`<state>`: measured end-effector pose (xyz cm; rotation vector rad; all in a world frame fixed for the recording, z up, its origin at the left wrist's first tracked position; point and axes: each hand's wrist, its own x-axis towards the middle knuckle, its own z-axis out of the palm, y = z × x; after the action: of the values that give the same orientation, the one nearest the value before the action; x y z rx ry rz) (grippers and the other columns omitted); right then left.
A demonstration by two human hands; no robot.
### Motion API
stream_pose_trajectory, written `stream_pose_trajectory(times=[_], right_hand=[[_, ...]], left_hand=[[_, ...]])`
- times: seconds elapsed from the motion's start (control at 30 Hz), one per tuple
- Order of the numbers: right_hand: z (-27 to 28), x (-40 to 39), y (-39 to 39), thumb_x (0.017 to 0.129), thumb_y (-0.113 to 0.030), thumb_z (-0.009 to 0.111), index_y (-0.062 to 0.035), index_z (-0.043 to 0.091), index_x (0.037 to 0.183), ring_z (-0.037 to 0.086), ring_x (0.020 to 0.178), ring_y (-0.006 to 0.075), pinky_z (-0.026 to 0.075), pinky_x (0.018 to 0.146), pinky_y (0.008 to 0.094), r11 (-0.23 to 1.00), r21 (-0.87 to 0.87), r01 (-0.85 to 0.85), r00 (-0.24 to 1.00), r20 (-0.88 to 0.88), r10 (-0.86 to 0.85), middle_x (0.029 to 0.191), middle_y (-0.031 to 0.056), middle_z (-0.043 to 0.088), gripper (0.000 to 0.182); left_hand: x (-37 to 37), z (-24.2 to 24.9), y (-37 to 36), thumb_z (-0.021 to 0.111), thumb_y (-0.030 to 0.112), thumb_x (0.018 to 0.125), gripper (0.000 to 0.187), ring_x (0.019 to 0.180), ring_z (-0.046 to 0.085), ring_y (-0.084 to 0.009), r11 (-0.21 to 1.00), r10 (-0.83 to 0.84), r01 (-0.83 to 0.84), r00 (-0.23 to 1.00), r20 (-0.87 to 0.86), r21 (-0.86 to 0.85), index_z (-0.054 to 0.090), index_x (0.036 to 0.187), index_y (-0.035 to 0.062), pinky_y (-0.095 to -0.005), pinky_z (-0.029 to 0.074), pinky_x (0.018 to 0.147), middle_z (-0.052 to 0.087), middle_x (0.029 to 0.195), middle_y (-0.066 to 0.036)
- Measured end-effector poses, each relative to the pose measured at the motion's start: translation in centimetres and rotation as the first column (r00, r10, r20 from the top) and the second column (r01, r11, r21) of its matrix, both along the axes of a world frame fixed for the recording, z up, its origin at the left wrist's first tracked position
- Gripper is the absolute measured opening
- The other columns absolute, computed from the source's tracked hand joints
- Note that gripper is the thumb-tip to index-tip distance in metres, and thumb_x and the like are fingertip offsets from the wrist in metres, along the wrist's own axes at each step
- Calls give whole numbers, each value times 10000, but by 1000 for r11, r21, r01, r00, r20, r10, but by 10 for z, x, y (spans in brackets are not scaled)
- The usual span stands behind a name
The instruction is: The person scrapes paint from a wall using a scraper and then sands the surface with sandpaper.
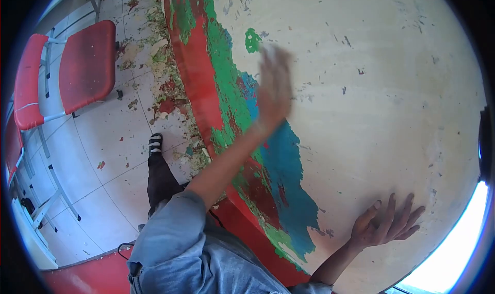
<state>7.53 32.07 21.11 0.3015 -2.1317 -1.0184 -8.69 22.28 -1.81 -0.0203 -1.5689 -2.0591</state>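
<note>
Red chairs (87,67): folding type, metal legs, on the tiled floor (113,165).

Foot (155,143): in a striped sandal, beside the debris. A shift of weight onto loose pieces could make it slip.

Flakes (167,88): thick litter of green, red and pale chips along the foot of the wall; could be trodden farther across the tiles.

Red paint (193,67): lowest band, partly scuffed.

Green paint (221,82): ragged strip between red and pale areas. Its broken edge could lift and crumble under rubbing, or scratch skin.

Left hand (276,88): over the wall by the upper end of the blue, blurred. Fingers seem extended and close together; how far open, and whether they grip anything, cannot be told.

Blue paint (286,160): jagged patch, bordering the green.

Wall (371,124): the large pale surface, scarred with small dark marks; dust on it could make a leaning palm skid.

Right hand (384,224): low on the pale part, fingers spread, grasping nothing visible; contact with the wall appears likely.

Bright opening (454,242): beyond the wall's edge; its glare could hide surface detail.
</note>
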Motion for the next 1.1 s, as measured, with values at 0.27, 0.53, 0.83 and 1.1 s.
stream_pose_trajectory(times=[0.27, 0.53, 0.83, 1.1], right_hand=[[-1, 0, 2, 881, -308, 513, -132, 658, 978, 388, 1245, 416, 133, 1063, 552, 1000, 2, 12, 1000, 18, -12, 1199, 139, 571, 248], [-1, -1, 0, 868, -316, 542, -144, 666, 984, 410, 1243, 369, 160, 1063, 541, 1000, 5, -1, 1000, 14, 0, 1205, 106, 576, 242], [0, -3, -2, 868, -326, 548, -153, 673, 985, 416, 1247, 343, 172, 1063, 532, 1000, 27, -15, 1000, 25, 15, 1210, 87, 577, 243], [0, 1, 1, 885, -343, 500, -159, 659, 981, 400, 1235, 417, 128, 1068, 558, 999, 37, 23, 998, 52, -25, 1195, 124, 574, 261]], left_hand=[[78, -18, 38, 369, 48, 893, 424, 1323, 190, -468, 950, -166, 86, 954, -251, -300, 399, 1308, -38, -557, 151, 1066, 327, 1386, -262], [53, -17, 21, 441, -23, 879, 406, 1331, 247, -381, 994, -3, -32, 947, -321, -103, 401, 1275, -99, -428, 227, 1077, 324, 1390, -256], [38, -24, 12, 444, -40, 871, 377, 1320, 254, -401, 950, 121, -162, 979, -163, -267, 444, 1244, -86, -464, 265, 1058, 380, 1357, -247], [2, -41, 4, 427, 13, 905, 367, 1308, 283, -396, 994, 99, -102, 988, 115, 24, 433, 1262, -69, -427, 267, 1062, 372, 1374, -220]])
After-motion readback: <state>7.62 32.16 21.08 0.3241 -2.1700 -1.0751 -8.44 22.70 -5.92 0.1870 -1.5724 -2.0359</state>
